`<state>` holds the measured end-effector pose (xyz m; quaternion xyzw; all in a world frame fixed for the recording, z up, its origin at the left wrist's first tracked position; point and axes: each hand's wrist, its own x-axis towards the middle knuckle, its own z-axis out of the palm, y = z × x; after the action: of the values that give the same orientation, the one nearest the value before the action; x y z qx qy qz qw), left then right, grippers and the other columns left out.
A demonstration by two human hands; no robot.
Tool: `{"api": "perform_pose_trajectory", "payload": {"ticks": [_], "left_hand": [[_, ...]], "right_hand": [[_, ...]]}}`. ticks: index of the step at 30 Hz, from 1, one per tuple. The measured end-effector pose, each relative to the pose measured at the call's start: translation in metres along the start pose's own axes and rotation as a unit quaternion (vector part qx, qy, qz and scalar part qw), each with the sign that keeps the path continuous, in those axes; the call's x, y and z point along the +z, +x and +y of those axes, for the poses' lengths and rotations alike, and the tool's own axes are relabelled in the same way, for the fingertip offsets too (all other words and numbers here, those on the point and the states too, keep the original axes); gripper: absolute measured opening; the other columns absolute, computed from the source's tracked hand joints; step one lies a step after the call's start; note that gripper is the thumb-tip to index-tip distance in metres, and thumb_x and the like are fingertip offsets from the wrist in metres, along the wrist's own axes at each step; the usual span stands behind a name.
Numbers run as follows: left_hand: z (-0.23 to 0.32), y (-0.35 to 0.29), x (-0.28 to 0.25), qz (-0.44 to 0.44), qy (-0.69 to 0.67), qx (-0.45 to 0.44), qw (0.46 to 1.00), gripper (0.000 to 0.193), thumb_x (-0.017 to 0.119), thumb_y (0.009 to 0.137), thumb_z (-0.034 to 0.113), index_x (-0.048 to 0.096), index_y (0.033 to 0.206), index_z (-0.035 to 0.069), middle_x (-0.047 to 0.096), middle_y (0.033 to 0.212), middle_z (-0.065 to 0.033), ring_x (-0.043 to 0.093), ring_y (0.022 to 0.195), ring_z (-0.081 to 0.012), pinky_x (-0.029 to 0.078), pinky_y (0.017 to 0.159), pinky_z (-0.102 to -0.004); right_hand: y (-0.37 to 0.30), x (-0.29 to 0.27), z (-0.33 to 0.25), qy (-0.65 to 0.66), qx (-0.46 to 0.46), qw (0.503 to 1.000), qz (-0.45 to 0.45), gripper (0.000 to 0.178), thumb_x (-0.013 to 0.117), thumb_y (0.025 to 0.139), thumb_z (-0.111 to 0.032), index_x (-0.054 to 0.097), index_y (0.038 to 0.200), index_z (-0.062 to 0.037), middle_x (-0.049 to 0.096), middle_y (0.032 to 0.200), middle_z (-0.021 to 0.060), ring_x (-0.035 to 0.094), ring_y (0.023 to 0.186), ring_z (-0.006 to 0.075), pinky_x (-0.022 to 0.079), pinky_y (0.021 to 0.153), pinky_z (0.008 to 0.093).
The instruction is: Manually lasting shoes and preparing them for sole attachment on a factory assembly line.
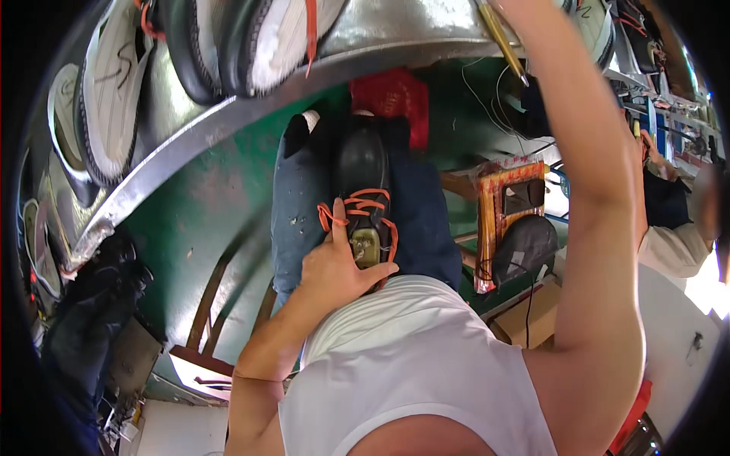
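A black shoe with orange laces lies on my lap, its toe pointing away from me. In its opening sits a worn greenish-yellow block that looks like a shoe last. My left hand holds the shoe near the heel, the index finger along the laces and the thumb across the back; its other fingers are hidden. My right arm reaches far over the metal bench. Only part of my right hand shows at the top edge, its fingers cut off. Beside it, a slim brass-coloured pointed tool juts past the bench edge.
The metal bench curves across the top, with several black shoes with white soles on it. A red cloth or bag lies beyond my knees. An orange-patterned stool with a dark pad stands right. A co-worker is far right.
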<state>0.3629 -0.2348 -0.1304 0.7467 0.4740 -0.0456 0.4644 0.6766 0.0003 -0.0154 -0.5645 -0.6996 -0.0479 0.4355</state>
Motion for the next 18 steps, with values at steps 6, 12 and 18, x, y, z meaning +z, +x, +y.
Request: {"api": "perform_pose_trajectory", "payload": {"ticks": [6, 12, 18], "left_hand": [[-0.023, -0.004, -0.027, -0.057, -0.086, -0.008, 0.995, 0.076, 0.068, 0.088, 0.047, 0.045, 0.136, -0.007, 0.070, 0.099, -0.0182, 0.068, 0.087, -0.0304, 0.054, 0.078, -0.0384], [-0.027, 0.008, -0.004, 0.073, -0.475, 0.040, 0.876, 0.029, 0.054, 0.102, 0.020, 0.061, 0.116, -0.004, 0.068, 0.094, -0.0070, 0.062, 0.089, -0.0108, 0.049, 0.081, -0.0263], [0.013, 0.013, -0.032, -0.035, -0.318, 0.119, 0.940, 0.022, 0.056, 0.099, 0.015, 0.061, 0.112, -0.002, 0.065, 0.092, -0.0044, 0.059, 0.086, -0.0113, 0.048, 0.076, -0.0272]], "right_hand": [[-0.266, -0.038, -0.138, 0.212, 0.307, 0.866, -0.331, 0.036, 0.078, 0.082, -0.027, 0.059, 0.101, -0.0038, 0.061, 0.093, 0.0120, 0.063, 0.085, 0.0252, 0.052, 0.076, 0.0360], [-0.317, -0.044, -0.161, 0.287, 0.475, 0.735, -0.390, 0.027, 0.067, 0.091, -0.013, 0.053, 0.112, -0.0035, 0.060, 0.082, 0.0043, 0.058, 0.075, 0.0129, 0.048, 0.068, 0.0279], [-0.218, -0.080, -0.163, 0.264, 0.292, 0.808, -0.437, 0.022, 0.065, 0.092, -0.014, 0.052, 0.108, -0.0049, 0.063, 0.074, 0.0046, 0.060, 0.061, 0.0178, 0.047, 0.058, 0.0296]]}}
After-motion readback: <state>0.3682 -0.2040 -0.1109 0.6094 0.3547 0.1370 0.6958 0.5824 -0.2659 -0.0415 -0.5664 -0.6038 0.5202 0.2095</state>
